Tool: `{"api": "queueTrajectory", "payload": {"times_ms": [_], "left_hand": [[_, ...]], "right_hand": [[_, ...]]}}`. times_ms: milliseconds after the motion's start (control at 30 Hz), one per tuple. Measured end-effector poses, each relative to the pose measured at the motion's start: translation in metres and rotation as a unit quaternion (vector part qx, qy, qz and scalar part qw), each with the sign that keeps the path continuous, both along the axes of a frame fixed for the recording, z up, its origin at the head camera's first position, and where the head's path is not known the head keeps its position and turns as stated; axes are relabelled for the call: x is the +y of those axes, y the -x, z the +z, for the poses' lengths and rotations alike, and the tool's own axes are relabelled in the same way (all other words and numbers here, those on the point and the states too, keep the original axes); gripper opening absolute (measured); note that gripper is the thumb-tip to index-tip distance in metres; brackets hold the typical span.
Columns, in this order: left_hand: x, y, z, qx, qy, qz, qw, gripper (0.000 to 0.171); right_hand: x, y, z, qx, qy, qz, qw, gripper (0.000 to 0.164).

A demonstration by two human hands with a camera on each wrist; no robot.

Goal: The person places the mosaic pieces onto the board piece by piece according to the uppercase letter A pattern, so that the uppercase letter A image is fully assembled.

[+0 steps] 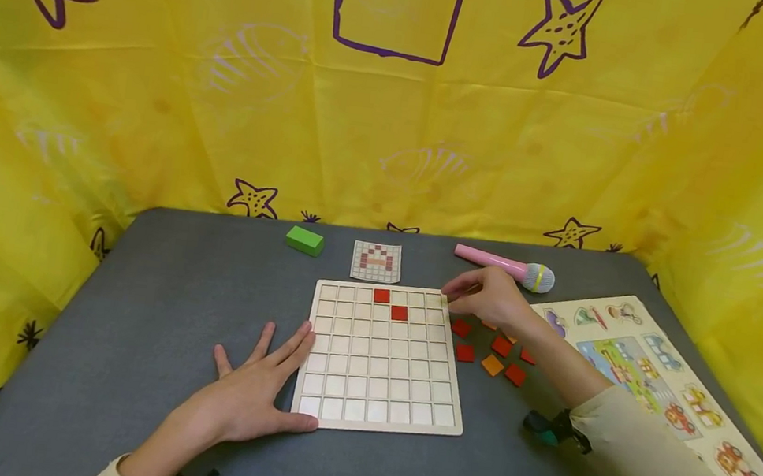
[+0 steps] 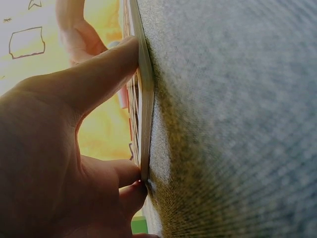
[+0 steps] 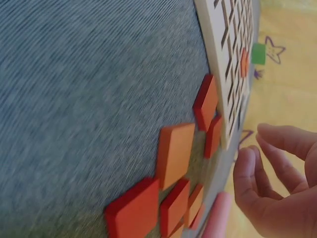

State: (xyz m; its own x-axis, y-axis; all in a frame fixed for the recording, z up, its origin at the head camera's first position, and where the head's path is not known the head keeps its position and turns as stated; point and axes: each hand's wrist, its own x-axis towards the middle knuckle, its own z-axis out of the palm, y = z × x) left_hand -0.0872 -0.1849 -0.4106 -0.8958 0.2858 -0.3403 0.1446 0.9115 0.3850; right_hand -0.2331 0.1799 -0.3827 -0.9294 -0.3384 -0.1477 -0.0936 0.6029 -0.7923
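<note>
A square wooden grid board (image 1: 375, 429) lies on the table, with one red tile (image 1: 381, 296) in its top row and another red tile (image 1: 399, 313) in the second. My left hand (image 1: 251, 397) rests at its lower left corner, fingers spread along the left edge and thumb (image 2: 106, 69) at the near edge. Over by the board's upper right corner is my right hand (image 1: 494, 295), fingers loosely bent. The right wrist view shows a gap between its thumb and fingers, with nothing in it. Loose red tiles (image 3: 133, 208) and orange tiles (image 3: 176, 153) lie right of the board.
Behind the board are a small pattern card (image 1: 356, 259), a green block (image 1: 304, 241) and a pink toy microphone (image 1: 493, 261). A picture puzzle board (image 1: 635, 325) lies at the right, partly under my right forearm. Yellow printed cloth (image 1: 367, 125) hangs around the table.
</note>
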Motion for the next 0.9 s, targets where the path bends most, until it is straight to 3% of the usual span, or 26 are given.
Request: {"api": "queueTrajectory", "payload": {"times_ms": [267, 467, 900], "left_hand": [[-0.001, 0.000, 0.002, -0.005, -0.003, -0.003, 1.0000, 0.121], [-0.001, -0.001, 0.003, -0.009, 0.001, -0.002, 1.0000, 0.121], [0.000, 0.000, 0.001, -0.008, 0.004, -0.003, 1.0000, 0.121]], "right_hand": [[0.014, -0.002, -0.003, -0.005, -0.014, -0.010, 1.000, 0.033], [0.020, -0.007, -0.006, -0.004, -0.054, -0.005, 0.998, 0.032], [0.018, -0.017, -0.011, 0.003, -0.099, -0.007, 0.995, 0.029]]}}
